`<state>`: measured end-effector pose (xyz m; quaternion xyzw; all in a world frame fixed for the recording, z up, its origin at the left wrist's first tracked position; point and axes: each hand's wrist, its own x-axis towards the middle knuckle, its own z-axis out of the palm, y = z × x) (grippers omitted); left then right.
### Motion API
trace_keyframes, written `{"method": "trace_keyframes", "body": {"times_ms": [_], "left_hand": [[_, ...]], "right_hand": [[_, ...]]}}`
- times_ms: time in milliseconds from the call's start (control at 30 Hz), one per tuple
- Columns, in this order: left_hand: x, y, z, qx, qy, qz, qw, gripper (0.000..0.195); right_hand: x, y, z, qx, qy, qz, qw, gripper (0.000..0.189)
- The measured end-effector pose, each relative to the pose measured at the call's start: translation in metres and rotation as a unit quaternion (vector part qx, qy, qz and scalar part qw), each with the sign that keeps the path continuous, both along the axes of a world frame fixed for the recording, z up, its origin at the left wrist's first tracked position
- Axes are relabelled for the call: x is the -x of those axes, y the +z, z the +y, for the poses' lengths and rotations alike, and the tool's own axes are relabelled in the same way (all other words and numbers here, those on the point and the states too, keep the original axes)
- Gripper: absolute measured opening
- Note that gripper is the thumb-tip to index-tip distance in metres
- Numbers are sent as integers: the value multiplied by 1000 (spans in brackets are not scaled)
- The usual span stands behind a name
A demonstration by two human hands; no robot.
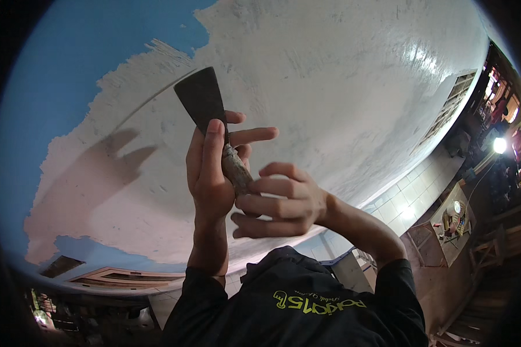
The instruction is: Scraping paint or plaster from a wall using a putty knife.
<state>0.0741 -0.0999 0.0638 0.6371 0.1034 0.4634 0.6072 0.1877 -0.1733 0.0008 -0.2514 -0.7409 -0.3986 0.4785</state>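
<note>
My left hand [210, 173] holds a putty knife [204, 95] with a wide dark blade, its thumb pressed along the base of the blade. Two or more of that hand's fingers stretch out behind the tool. The worn handle [234, 169], crusted with pale residue, slants down to the right. At its butt end is my right hand [282, 201], slightly blurred, with bent, spread fingers overlapping the handle; whether they grip it or only touch it is unclear. Before me rises a wall [330, 99] coated in whitish filler, with ragged edges against blue paint [74, 65].
A slatted vent [449, 106] is set in the wall at right, above white tiles [410, 186]. A wooden table [451, 234] bearing small items stands at lower right, near a bright lamp [499, 145]. A wood-framed opening [130, 277] is at lower left.
</note>
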Motion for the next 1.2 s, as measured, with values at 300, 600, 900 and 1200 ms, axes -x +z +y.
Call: {"method": "trace_keyframes", "body": {"times_ms": [300, 600, 900, 1200], "left_hand": [[-2, 7, 2, 18, -66, -12, 998, 37], [-7, 17, 12, -13, -70, 4, 997, 39], [-13, 24, 4, -13, -70, -5, 997, 40], [-12, 25, 8, -31, -83, -17, 996, 39]], "right_hand": [[-1, 28, 29, -28, 78, -4, 997, 25], [-8, 43, 33, 26, 155, 10, 988, 31], [-10, 52, 24, 57, 184, 28, 981, 33], [-12, 63, 20, 100, 201, 28, 974, 31]]}}
